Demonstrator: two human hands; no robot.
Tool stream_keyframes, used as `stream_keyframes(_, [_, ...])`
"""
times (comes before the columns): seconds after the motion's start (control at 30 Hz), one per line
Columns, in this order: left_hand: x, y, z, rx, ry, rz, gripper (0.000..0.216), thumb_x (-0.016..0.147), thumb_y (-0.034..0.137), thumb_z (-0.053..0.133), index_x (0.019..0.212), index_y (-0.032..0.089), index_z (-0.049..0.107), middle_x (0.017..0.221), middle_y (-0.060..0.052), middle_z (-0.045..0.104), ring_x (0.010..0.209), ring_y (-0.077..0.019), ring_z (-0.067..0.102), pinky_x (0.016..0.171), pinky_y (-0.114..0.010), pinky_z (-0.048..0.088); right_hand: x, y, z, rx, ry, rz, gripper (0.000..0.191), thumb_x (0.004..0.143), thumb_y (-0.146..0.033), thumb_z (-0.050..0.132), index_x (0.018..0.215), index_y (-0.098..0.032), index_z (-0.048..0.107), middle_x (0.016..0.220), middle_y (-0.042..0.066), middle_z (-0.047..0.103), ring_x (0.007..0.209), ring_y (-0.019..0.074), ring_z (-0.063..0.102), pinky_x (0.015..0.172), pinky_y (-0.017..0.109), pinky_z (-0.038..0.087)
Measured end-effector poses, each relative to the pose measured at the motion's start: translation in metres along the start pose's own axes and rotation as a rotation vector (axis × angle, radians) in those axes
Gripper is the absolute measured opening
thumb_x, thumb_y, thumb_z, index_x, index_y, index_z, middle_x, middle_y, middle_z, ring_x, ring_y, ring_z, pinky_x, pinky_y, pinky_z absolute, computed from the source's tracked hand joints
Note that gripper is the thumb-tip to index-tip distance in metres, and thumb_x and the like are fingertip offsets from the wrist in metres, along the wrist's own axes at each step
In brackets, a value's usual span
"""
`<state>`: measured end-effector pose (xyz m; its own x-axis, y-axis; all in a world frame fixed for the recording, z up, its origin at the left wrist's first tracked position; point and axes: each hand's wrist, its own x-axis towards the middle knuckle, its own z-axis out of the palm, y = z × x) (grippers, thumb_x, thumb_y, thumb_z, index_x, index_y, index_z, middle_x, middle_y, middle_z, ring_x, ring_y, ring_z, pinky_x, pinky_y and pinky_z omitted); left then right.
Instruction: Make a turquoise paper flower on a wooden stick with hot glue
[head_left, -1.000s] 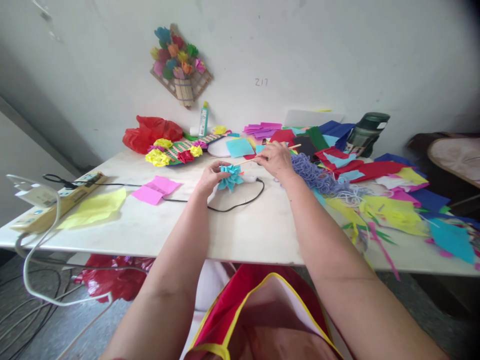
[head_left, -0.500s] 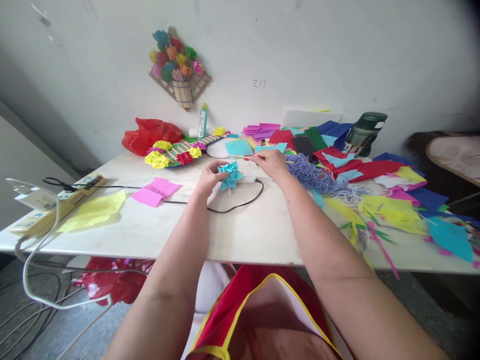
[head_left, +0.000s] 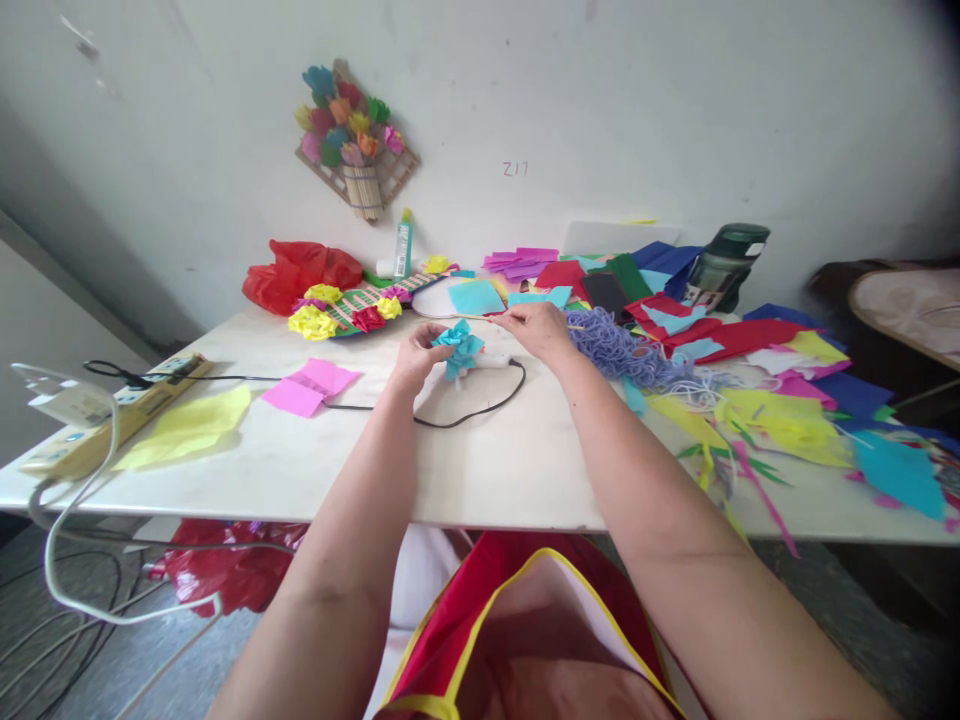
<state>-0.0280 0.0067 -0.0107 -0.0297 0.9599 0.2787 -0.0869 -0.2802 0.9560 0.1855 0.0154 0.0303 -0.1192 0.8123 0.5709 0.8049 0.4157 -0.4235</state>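
Observation:
A light-blue crepe paper flower (head_left: 463, 345) is pinched between the thumb and fingers of my left hand (head_left: 421, 352), held over the middle of the table. My right hand (head_left: 534, 330) is closed on a thin wooden stick (head_left: 484, 318), whose one end points left above the flower while the other shows behind the hand. Stick and flower look apart. Just under the flower lies a white device (head_left: 487, 361) with a black cord, partly hidden; its kind is unclear. Light-blue paper pieces (head_left: 477, 297) rest beyond my hands.
Left are a power strip (head_left: 120, 415), yellow paper (head_left: 187, 427) and pink paper (head_left: 311, 386). A flower-decorated green board (head_left: 352, 307), red plastic bag (head_left: 300, 278) and glue bottle (head_left: 403, 246) stand behind. Purple yarn (head_left: 619, 350), coloured papers and a dark bottle (head_left: 726, 268) crowd the right.
The flower has turned slightly in my left hand. My right hand keeps the stick in nearly the same place, and the view has shifted a little.

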Motion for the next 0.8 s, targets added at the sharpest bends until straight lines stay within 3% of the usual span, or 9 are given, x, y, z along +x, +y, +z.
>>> stream_keyframes(0.2, [0.001, 0.0, 0.002, -0.106, 0.037, -0.067, 0.045, 0.044, 0.028, 0.083, 0.079, 0.018, 0.057, 0.072, 0.003, 0.064, 0.066, -0.0138, 0.062, 0.066, -0.029, 0.051, 0.003, 0.002, 0.001, 0.117, -0.018, 0.036, 0.033, 0.085, -0.046, 0.061, 0.071, -0.019, 0.075, 0.064, 0.0, 0.063, 0.065, 0.0131, 0.05, 0.059, 0.027, 0.029])
stream_keyframes(0.53, [0.003, -0.003, 0.007, -0.275, -0.041, -0.089, 0.038, 0.051, 0.022, 0.081, 0.075, 0.019, 0.051, 0.069, 0.004, 0.06, 0.061, -0.0106, 0.059, 0.063, -0.027, 0.049, 0.003, -0.008, 0.011, 0.301, -0.218, 0.1, 0.031, 0.078, -0.045, 0.064, 0.071, -0.016, 0.072, 0.062, -0.002, 0.059, 0.065, 0.0121, 0.05, 0.059, 0.024, 0.032])
stream_keyframes(0.8, [0.001, -0.006, 0.015, -0.332, -0.066, -0.115, 0.039, 0.049, 0.016, 0.082, 0.074, 0.017, 0.053, 0.065, 0.004, 0.06, 0.054, -0.0103, 0.057, 0.053, -0.024, 0.047, 0.002, -0.01, 0.025, 0.35, -0.222, 0.213, 0.02, 0.075, -0.029, 0.062, 0.06, -0.016, 0.064, 0.051, -0.004, 0.049, 0.057, 0.0103, 0.044, 0.057, 0.023, 0.032])
